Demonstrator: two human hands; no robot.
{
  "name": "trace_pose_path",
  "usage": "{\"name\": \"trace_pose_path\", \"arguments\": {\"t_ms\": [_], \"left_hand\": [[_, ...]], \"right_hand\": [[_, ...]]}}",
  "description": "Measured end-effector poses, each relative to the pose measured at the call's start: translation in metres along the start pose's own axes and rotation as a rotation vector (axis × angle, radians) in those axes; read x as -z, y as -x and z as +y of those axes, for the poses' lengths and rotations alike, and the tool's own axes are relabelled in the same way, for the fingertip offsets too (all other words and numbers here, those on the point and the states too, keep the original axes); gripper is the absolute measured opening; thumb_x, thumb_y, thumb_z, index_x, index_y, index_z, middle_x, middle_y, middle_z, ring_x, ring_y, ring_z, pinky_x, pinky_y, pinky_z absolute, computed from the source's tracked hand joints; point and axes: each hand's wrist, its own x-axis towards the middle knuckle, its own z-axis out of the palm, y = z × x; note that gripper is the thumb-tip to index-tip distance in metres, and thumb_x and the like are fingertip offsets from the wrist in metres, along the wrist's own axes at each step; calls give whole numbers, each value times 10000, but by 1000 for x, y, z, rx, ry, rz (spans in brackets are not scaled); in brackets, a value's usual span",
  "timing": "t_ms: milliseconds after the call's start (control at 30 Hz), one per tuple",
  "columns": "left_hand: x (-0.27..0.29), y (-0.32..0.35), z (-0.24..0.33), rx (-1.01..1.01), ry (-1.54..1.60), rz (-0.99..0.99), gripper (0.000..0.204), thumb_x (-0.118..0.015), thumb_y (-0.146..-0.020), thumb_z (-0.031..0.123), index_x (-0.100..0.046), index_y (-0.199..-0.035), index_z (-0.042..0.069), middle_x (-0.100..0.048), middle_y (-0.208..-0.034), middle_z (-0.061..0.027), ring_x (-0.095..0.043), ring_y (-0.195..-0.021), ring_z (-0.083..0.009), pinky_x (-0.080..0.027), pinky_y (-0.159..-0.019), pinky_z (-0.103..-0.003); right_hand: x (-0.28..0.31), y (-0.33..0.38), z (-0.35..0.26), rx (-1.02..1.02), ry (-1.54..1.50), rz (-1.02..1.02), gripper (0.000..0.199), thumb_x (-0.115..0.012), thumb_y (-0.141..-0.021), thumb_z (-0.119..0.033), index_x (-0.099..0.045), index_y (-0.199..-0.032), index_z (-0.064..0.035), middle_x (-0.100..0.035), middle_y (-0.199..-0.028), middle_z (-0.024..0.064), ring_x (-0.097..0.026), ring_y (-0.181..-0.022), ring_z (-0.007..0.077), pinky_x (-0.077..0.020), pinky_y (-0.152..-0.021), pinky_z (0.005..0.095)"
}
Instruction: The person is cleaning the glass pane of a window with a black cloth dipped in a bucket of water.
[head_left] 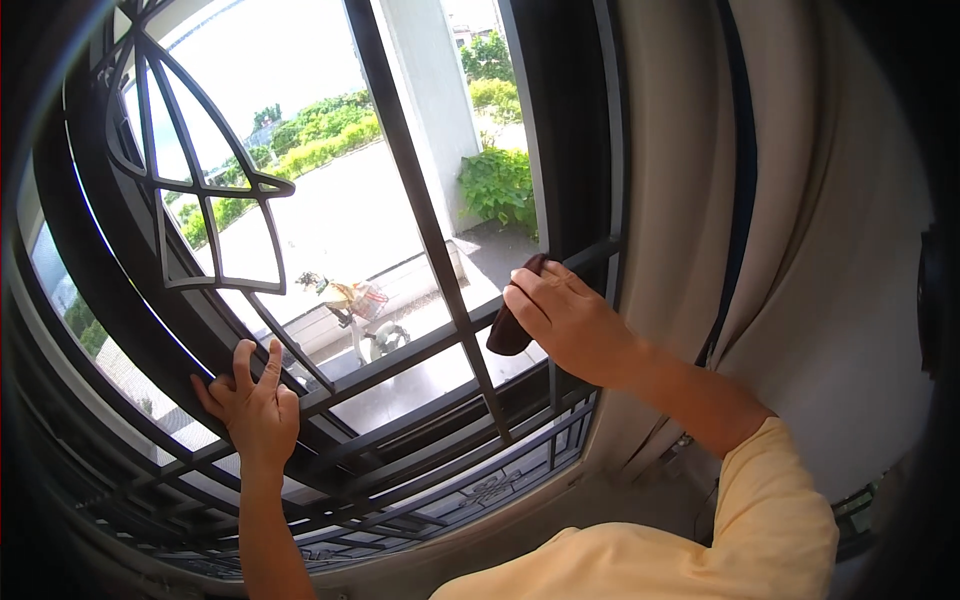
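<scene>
Window grille [462, 327]; right hand [575, 325]: dark cloth [508, 336] being clamped in fingers [533, 288]; left hand [262, 412]: fingers [243, 366] being held apart at frame [128, 310]

Cloth, dark brown [507, 335], just off centre toward 4 o'clock: soft-looking, matt. Window bars [416, 180], crossing centre: dark metal by look, smooth, low sheen. Ornamental grille [205, 190], 10 o'clock: same metal look, smooth, dull dark finish. Window frame [125, 255], 9 o'clock: dark, smooth, one bright glossy streak along its edge; metal or plastic, cannot tell. Pillar [430, 90], near 12: white, smooth, matt. Curtain [670, 150], 2 o'clock: beige fabric, matt, soft folds. Shirt [600, 560], 5 o'clock: yellow fabric, matt, lightly creased.
</scene>
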Motion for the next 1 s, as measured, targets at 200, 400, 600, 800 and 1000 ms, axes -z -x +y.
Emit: {"name": "trace_pose_path", "arguments": {"t_ms": [200, 400, 600, 800, 1000], "left_hand": [[1, 1, -5, 7, -44, 15, 488, -488, -759, 177, -665, -1212, 142, -419, -1344, -18, -374, -992, -288, -65, -1147, -583], [3, 2, 1, 34, -15, 17, 400, -495, -762, 159, -705, -1093, 75, -402, -1369, -30, -373, -1037, -288, -69, -1147, -591], [-4, -3, -2, 15, -16, 44, 406, -500, -765, 160, -697, -1110, 80, -407, -1376, -27, -375, -1034, -287, -84, -1146, -584], [2, 2, -5, 20, -22, 54, 400, -502, -763, 162, -700, -1100, 78, -416, -1368, -40, -374, -1049, -292, -86, -1149, -580], [0, -1, 1, 36, 31, 30, 396, -494, -762, 161, -705, -1087, 77, -430, -1350, -44, -379, -1063, -295, -75, -1155, -578]], "right_hand": [[1, 3, -3, 14, 142, -60, 372, -588, -812, -65, -505, -1151, 66, -581, -1115, 180, -584, -1088, 269, -416, -1064, 391], [33, 55, 20, -213, -70, -33, 530, -687, -700, 13, -475, -1185, 47, -591, -1111, 167, -585, -1085, 304, -414, -1055, 423], [18, 32, 97, -93, 112, -222, 547, -668, -754, -22, -447, -1248, 65, -579, -1165, 190, -571, -1128, 314, -407, -1066, 385], [35, 37, 62, -129, 303, -342, 438, -581, -830, -25, -458, -1237, 80, -599, -1144, 187, -580, -1112, 315, -421, -1053, 348], [36, 41, 70, -263, 12, -191, 542, -630, -786, 30, -409, -1280, 68, -535, -1266, 204, -522, -1179, 346, -420, -1051, 376]]}}
